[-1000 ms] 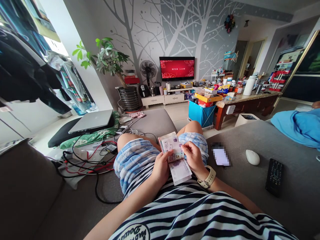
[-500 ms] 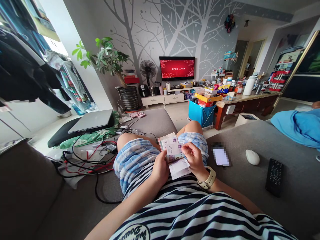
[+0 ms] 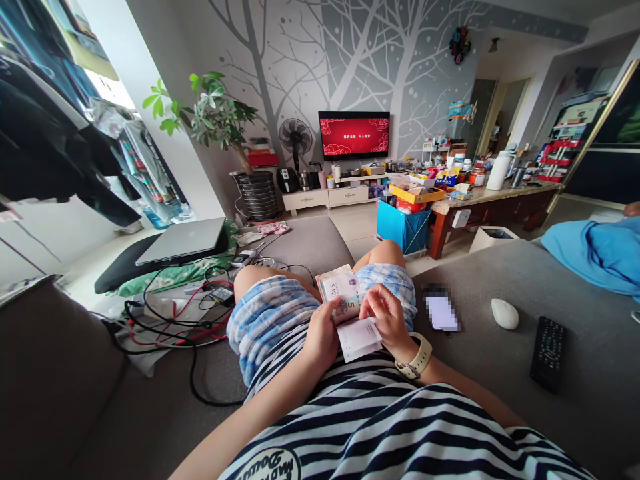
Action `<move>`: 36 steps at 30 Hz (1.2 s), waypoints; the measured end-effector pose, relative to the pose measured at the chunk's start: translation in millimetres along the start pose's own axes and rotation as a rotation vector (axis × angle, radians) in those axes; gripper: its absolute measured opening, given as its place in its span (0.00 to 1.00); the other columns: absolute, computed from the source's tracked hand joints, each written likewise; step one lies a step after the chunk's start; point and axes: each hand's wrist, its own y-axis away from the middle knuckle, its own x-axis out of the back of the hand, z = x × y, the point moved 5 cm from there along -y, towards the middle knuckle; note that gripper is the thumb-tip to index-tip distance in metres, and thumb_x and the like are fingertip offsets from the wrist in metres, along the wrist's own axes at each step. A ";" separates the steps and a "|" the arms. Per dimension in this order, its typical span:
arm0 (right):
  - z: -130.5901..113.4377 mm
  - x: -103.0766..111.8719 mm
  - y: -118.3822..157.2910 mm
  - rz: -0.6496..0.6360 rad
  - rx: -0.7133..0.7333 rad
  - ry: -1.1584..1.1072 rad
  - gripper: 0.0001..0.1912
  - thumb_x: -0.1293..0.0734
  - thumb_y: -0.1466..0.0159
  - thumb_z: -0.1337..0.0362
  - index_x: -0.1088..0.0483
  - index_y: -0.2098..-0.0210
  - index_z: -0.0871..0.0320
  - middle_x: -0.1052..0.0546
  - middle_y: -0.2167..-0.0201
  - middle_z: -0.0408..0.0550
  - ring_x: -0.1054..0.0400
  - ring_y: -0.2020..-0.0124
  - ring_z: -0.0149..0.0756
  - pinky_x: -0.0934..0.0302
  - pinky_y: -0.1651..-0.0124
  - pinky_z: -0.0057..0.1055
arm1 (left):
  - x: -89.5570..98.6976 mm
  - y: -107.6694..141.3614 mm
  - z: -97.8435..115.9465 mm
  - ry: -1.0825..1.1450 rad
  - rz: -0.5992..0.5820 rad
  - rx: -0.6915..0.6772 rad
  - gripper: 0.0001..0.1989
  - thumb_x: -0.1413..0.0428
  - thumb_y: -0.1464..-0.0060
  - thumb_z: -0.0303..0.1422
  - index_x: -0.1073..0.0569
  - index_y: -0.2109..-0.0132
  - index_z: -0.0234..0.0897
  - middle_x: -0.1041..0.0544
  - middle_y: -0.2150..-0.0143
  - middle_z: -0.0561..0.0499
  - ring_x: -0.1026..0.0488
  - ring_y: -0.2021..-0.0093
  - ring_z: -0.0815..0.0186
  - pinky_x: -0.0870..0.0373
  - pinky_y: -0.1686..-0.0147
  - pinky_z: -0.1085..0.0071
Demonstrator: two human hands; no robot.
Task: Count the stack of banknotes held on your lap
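A small stack of banknotes (image 3: 344, 288) rests above my lap, with a figure 5 printed on the top one. My left hand (image 3: 323, 333) is closed on the stack's left side, thumb on top. The pale lower ends of some notes fold down toward my striped shirt. From the right, my right hand (image 3: 387, 317) has its thumb and forefinger pinched together at the right edge of the notes, by the fold. Its fingertips partly cover that edge. A pale watch (image 3: 417, 357) is on the right wrist.
On the grey sofa to the right lie a blurred-out phone (image 3: 441, 312), a white mouse (image 3: 505, 314) and a black remote control (image 3: 549, 353). Tangled cables (image 3: 193, 327) and a closed laptop (image 3: 183, 241) are at the left. Beyond my knees stands a blue box (image 3: 403, 228) beside a loaded table (image 3: 500, 195).
My right hand has moved slightly down along the notes' right edge. Another note's upper part has been turned down, so the top of the stack looks different. My left hand keeps its hold.
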 end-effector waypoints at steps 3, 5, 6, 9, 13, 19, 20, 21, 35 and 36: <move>3.8 1.9 -1.9 0.030 -0.013 -0.001 0.15 0.41 0.33 0.56 0.39 0.74 0.55 0.36 0.82 0.40 0.41 0.79 0.31 0.44 0.72 0.30 | -0.9 2.6 2.1 -0.008 0.022 -0.008 0.15 0.40 0.56 0.31 0.24 0.59 0.32 0.19 0.62 0.45 0.22 0.59 0.54 0.26 0.58 0.61; 9.8 5.5 -3.8 0.092 -0.038 0.035 0.13 0.38 0.36 0.55 0.39 0.73 0.55 0.37 0.81 0.39 0.41 0.79 0.31 0.45 0.73 0.29 | -1.0 4.0 3.1 -0.013 0.033 -0.012 0.15 0.39 0.57 0.31 0.23 0.59 0.33 0.19 0.62 0.45 0.22 0.58 0.53 0.26 0.58 0.61; 13.3 7.3 -4.7 0.122 -0.057 0.055 0.13 0.36 0.37 0.54 0.39 0.73 0.55 0.37 0.81 0.39 0.42 0.79 0.30 0.45 0.73 0.29 | -1.1 4.3 3.4 -0.012 0.032 -0.012 0.15 0.39 0.58 0.31 0.24 0.59 0.33 0.19 0.62 0.45 0.22 0.58 0.53 0.26 0.58 0.61; 21.6 9.1 -6.4 0.147 -0.100 0.082 0.13 0.34 0.39 0.54 0.39 0.71 0.55 0.38 0.79 0.38 0.43 0.78 0.30 0.47 0.74 0.28 | -0.2 4.4 2.7 -0.006 0.020 -0.009 0.16 0.37 0.61 0.29 0.24 0.61 0.33 0.19 0.63 0.45 0.22 0.60 0.55 0.27 0.58 0.62; 24.6 6.7 -6.3 0.093 -0.094 0.113 0.15 0.36 0.38 0.54 0.40 0.75 0.55 0.41 0.80 0.38 0.46 0.78 0.30 0.49 0.74 0.28 | 2.6 2.9 -0.3 -0.028 0.024 0.007 0.14 0.37 0.62 0.28 0.24 0.64 0.33 0.19 0.65 0.46 0.22 0.65 0.57 0.26 0.61 0.62; 20.7 5.3 -4.7 0.082 -0.074 0.079 0.15 0.37 0.37 0.56 0.41 0.76 0.55 0.42 0.80 0.38 0.47 0.78 0.30 0.51 0.74 0.28 | 3.1 -2.4 -1.9 0.021 -0.025 -0.008 0.14 0.40 0.55 0.33 0.24 0.59 0.32 0.19 0.64 0.46 0.22 0.63 0.56 0.26 0.62 0.63; 19.4 4.9 -4.4 0.079 -0.072 0.064 0.15 0.37 0.37 0.56 0.41 0.76 0.55 0.41 0.80 0.39 0.47 0.77 0.30 0.51 0.74 0.28 | 3.3 -3.1 -1.9 0.026 -0.028 -0.011 0.15 0.40 0.54 0.34 0.24 0.59 0.32 0.19 0.64 0.46 0.22 0.63 0.56 0.26 0.61 0.63; 17.7 4.5 -4.1 0.072 -0.068 0.050 0.15 0.37 0.37 0.56 0.41 0.75 0.56 0.41 0.80 0.39 0.47 0.77 0.30 0.50 0.74 0.28 | 3.2 -3.6 -1.9 0.027 -0.031 -0.012 0.16 0.40 0.54 0.34 0.24 0.58 0.31 0.19 0.64 0.45 0.22 0.62 0.55 0.26 0.61 0.62; 5.4 3.0 -0.5 0.029 -0.014 0.017 0.13 0.39 0.34 0.58 0.37 0.73 0.55 0.39 0.80 0.40 0.45 0.78 0.31 0.49 0.75 0.30 | -0.4 -0.2 -0.2 0.010 -0.036 -0.024 0.20 0.41 0.56 0.36 0.24 0.56 0.30 0.19 0.65 0.44 0.22 0.61 0.53 0.26 0.60 0.61; 4.6 2.9 -0.2 0.029 -0.013 0.015 0.13 0.40 0.34 0.58 0.37 0.73 0.55 0.38 0.80 0.40 0.45 0.78 0.31 0.49 0.75 0.30 | -0.3 0.1 -0.5 0.010 -0.032 -0.017 0.19 0.41 0.56 0.36 0.24 0.56 0.30 0.19 0.65 0.44 0.22 0.61 0.53 0.26 0.60 0.61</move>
